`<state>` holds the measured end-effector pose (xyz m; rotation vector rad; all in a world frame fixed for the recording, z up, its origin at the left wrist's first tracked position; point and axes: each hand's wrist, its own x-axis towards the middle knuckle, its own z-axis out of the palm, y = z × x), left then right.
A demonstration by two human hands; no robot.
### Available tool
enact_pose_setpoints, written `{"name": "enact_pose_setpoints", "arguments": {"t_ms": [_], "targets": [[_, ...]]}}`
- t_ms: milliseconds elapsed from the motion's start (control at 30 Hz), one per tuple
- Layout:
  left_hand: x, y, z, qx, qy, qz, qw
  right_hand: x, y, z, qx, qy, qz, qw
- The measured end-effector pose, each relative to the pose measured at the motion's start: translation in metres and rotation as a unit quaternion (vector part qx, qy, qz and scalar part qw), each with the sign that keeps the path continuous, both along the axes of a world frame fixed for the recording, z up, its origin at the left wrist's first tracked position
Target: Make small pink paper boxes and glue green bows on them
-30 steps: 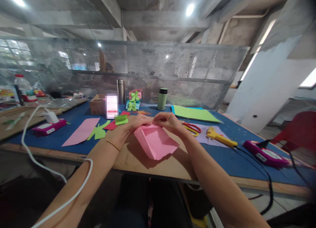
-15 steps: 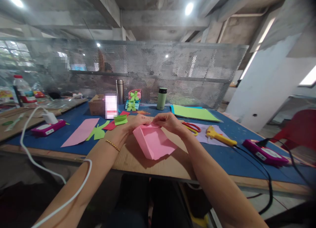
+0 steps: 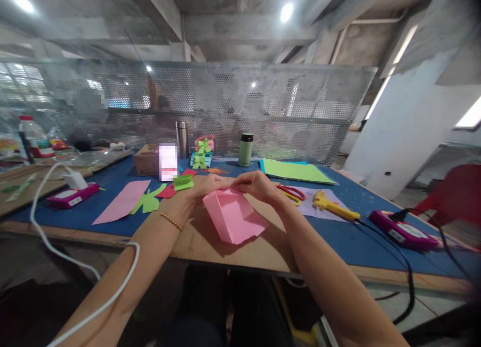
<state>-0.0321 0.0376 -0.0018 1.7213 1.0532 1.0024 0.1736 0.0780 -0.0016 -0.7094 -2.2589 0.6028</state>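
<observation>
A folded pink paper box shape (image 3: 236,217) is held tilted over the brown board (image 3: 195,242), its open side toward me. My left hand (image 3: 210,186) pinches its far edge from the left. Close beside it, my right hand (image 3: 253,184) pinches the same edge, fingertips nearly meeting the left ones. To the right of my right hand lie red and yellow scissors (image 3: 293,193) and a yellow hot glue gun (image 3: 334,207) on a pale purple sheet (image 3: 311,210). Left of my left hand are green paper cutouts (image 3: 148,201) and a flat pink sheet (image 3: 122,203).
Purple power strips (image 3: 73,195) (image 3: 404,230) sit at both sides, with a white cable across my left forearm. Behind stand a cardboard box (image 3: 146,160), a steel flask (image 3: 182,139), a green tumbler (image 3: 245,150), bow-decorated paper pieces (image 3: 203,151) and stacked green sheets (image 3: 296,171).
Both hands keep their pinch on the paper's far edge. The pink paper's near flap has shifted very slightly; otherwise the scene looks the same.
</observation>
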Motion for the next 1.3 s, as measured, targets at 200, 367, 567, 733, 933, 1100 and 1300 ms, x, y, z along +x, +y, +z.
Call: {"name": "enact_pose_setpoints", "arguments": {"t_ms": [200, 367, 567, 733, 933, 1100, 1300], "targets": [[-0.001, -0.004, 0.002, 0.014, 0.023, -0.025, 0.999, 0.001, -0.008, 0.008, -0.057, 0.012, -0.003, 0.998], [0.000, -0.008, 0.008, 0.026, 0.034, -0.024, 0.999, 0.002, -0.012, 0.011, -0.101, 0.007, -0.025, 0.995], [0.000, -0.016, 0.013, 0.034, 0.054, -0.028, 0.998, 0.002, -0.017, 0.010, -0.115, -0.038, 0.000, 0.993], [0.000, -0.017, 0.014, 0.046, 0.076, -0.046, 0.995, 0.003, -0.017, 0.010, -0.132, -0.052, 0.000, 0.990], [-0.002, -0.011, 0.010, 0.038, 0.055, -0.082, 0.994, 0.004, -0.017, 0.010, -0.153, -0.045, 0.013, 0.987], [-0.003, -0.005, 0.002, 0.036, 0.050, -0.078, 0.995, 0.004, -0.019, 0.010, -0.138, -0.040, 0.009, 0.990], [-0.004, -0.003, 0.001, 0.054, 0.052, -0.081, 0.994, 0.004, -0.014, 0.008, -0.133, -0.039, 0.017, 0.990]]}}
